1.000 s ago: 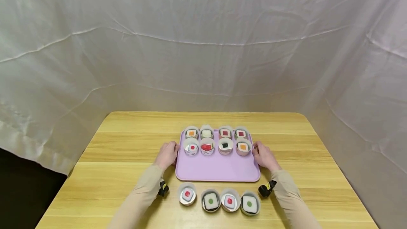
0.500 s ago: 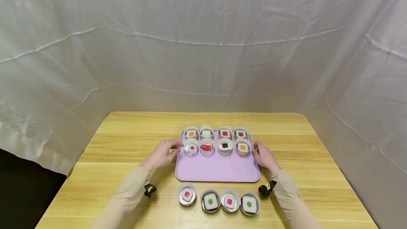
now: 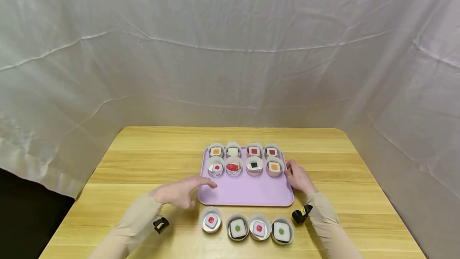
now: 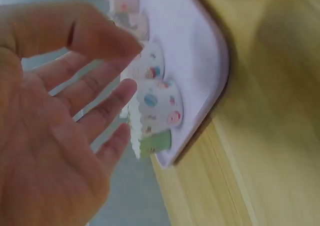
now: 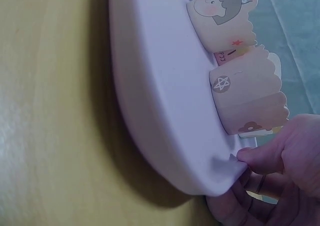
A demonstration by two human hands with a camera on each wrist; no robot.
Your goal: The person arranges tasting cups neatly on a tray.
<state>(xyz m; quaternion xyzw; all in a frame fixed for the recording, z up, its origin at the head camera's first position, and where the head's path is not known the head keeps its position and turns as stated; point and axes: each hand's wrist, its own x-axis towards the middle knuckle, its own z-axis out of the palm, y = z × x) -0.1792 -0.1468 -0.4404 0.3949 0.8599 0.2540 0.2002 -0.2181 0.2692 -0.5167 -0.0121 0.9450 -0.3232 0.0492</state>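
Observation:
A lilac tray lies on the wooden table, bearing two rows of paper cups with toy sushi pieces in its far half. Its right rim is held by my right hand; in the right wrist view the thumb lies on top of the rim with fingers curled beneath. My left hand hovers at the tray's near left corner, fingers spread and holding nothing. Just in front of it stands a paper cup with a white, red-centred piece. In the left wrist view, patterned cups show behind the fingers.
Along the tray's near side stand more cups: one with a green-centred piece, one with a red-centred piece and another green-centred one. Pale curtains hang around the table.
My left hand has let go of the tray's left rim, opened its fingers and come nearer, toward the front left corner. My right hand and the cups stay in place.

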